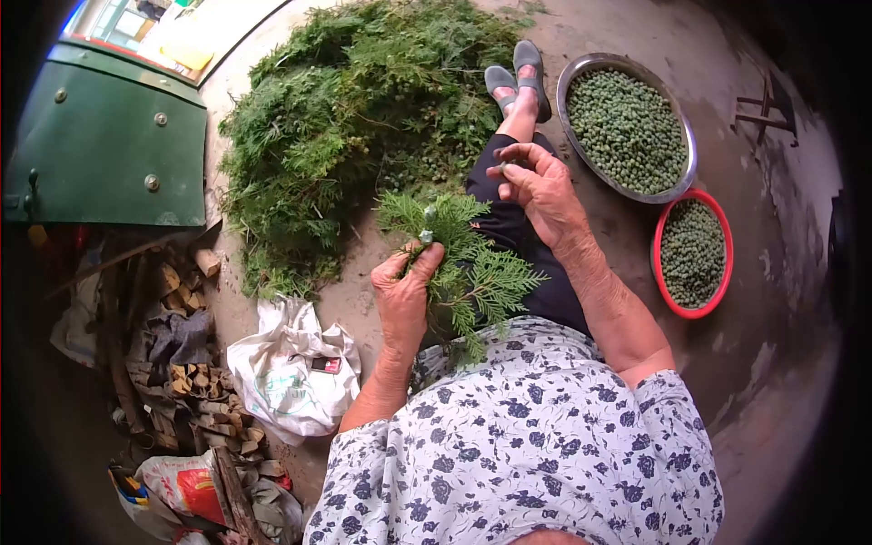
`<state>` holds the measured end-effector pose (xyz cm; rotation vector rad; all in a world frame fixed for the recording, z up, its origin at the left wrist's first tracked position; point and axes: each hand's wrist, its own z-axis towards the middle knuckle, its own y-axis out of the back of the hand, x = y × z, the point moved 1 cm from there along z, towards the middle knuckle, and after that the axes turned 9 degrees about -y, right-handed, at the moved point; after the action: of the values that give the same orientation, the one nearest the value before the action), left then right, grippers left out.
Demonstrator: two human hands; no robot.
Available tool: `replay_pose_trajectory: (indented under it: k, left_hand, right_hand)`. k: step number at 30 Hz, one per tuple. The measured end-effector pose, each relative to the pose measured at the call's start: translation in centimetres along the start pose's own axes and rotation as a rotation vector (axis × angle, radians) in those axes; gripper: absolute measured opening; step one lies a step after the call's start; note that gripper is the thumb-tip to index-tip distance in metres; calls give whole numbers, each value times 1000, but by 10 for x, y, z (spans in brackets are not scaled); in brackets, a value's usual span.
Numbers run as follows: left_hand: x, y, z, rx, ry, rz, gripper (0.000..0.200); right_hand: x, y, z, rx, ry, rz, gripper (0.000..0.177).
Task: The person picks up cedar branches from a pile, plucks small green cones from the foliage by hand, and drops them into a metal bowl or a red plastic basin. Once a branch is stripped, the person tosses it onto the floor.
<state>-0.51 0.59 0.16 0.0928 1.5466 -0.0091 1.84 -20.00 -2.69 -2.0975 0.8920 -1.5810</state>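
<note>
My left hand (407, 289) is closed on a green conifer sprig (486, 286) held above my lap. Pale green cones (427, 224) show on the sprig just above my left thumb. To the right, my right hand (538, 186) is raised apart from the sprig, thumb and fingertips together around a small greenish thing, probably a cone (505, 166). Beyond my hands lies a large heap of cut green branches (336, 118). A metal basin (688, 136) full of small green cones stands right of my feet, and a red basin (724, 263) with more cones is nearer me.
My outstretched legs (498, 209) lie between the heap and the basins. A white plastic bag (295, 372) is at the left, beside stacked firewood (204, 381) and other bags. A green metal panel (109, 136) stands at the upper left; a small wooden stool (765, 109) is far right.
</note>
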Motion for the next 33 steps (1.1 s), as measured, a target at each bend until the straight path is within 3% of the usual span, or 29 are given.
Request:
replay_pose_trajectory:
  k: [1, 3, 5, 6, 9, 10, 12, 13, 15, 18, 20, 22, 24, 25, 28, 29, 30, 32, 33]
  left_hand:
    - [0, -1, 0, 11, 10, -1, 20]
    - [-5, -4, 1, 6, -159, 184, 22]
    - [-7, -2, 3, 67, -152, 222, 23]
    - [-8, -2, 4, 120, -153, 261, 25]
    - [-13, -6, 3, 139, -288, 417, 27]
    - [-13, -6, 3, 143, -287, 415, 27]
    - [-12, -7, 3, 237, -252, 389, 29]
    - [-10, -7, 3, 238, -250, 388, 29]
    - [-7, -8, 2, 201, -364, 459, 28]
    - [-14, -12, 3, 195, -277, 346, 27]
    - [-12, -14, 4, 188, -336, 386, 26]
    - [-9, -13, 5, 179, -401, 424, 24]
    - [-4, -10, 4, 226, -521, 474, 23]
    - [0, -8, 4, 239, -561, 490, 22]
    - [9, -14, 8, 137, -547, 579, 18]
    - [5, -17, 10, 170, -389, 433, 16]
    - [3, -17, 11, 202, -231, 290, 15]
    - [4, -17, 11, 218, -236, 301, 14]
    - [4, -18, 10, 233, -242, 309, 13]
  right_hand:
    - [3, -3, -4, 32, -69, 61, 11]
    - [6, -8, -9, 59, -138, 123, 10]
    - [2, -6, -10, 238, -176, 243, 13]
    - [5, -9, -14, 231, -175, 246, 13]
    - [25, -32, -31, 174, 1, -491, 26]
    - [21, -33, -29, 170, 1, -492, 26]
    - [8, -32, -22, 234, 298, -838, 30]
    - [1, -30, -20, 267, 363, -869, 29]
    - [-1, -30, -22, 221, 279, -840, 29]
    - [-15, -27, -26, 122, 218, -707, 24]
    - [-25, -24, -27, 88, -256, -155, 23]
    - [-26, -8, -16, -21, -290, 149, 25]
    - [-13, 6, -8, -60, -133, 53, 25]
    - [-6, 5, -11, -18, -154, 87, 15]
    - [13, -14, -27, 47, -178, 92, 10]
    - [10, -11, -28, 174, -190, 51, 13]
    - [6, -13, -29, 191, -197, -91, 15]
    - [3, -23, -41, 212, -159, -420, 20]
    - [-4, -28, -40, 214, 11, -583, 22]
